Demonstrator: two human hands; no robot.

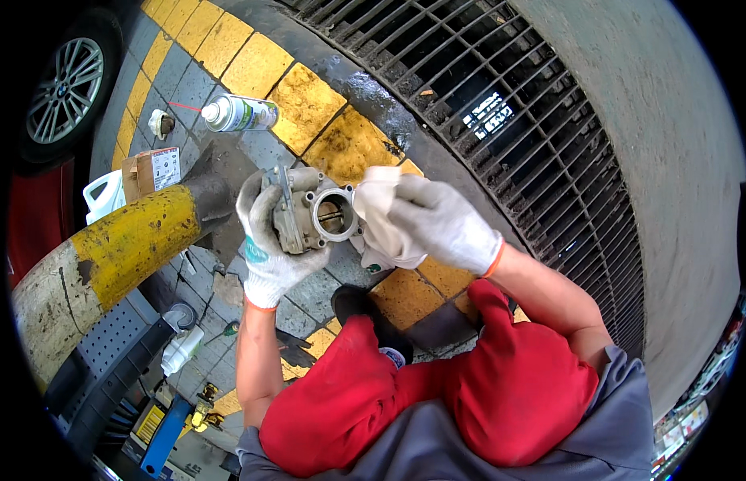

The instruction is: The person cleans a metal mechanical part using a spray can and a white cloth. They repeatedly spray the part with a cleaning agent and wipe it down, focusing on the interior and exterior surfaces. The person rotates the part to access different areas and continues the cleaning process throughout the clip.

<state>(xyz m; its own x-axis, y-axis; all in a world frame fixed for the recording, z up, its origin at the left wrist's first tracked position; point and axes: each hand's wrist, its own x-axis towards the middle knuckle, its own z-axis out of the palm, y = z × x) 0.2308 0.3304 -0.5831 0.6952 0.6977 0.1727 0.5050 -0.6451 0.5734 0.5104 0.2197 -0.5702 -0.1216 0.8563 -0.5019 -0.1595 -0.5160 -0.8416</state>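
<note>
My left hand [265,244], in a white knit glove with an orange cuff, grips a grey metal throttle body [310,223] by its left side. Its round bore faces up, with a brownish throttle plate inside. Wrapped in a similar, greyer glove, my right hand [445,223] holds a crumpled off-white rag [383,216] close against the throttle body's right side. Whether the rag touches the metal is hard to make out. Both are held above the tiled ground, in front of my knees. Beyond them lies a spray can [241,113] with a red straw on its nozzle.
A yellow and white curved pipe [125,248] rises at the left. Past it are a cardboard box [151,172], a white jug [104,195] and a car wheel [64,88]. Tools and a white bottle [181,349] lie at lower left. A metal floor grate [541,160] runs along the right.
</note>
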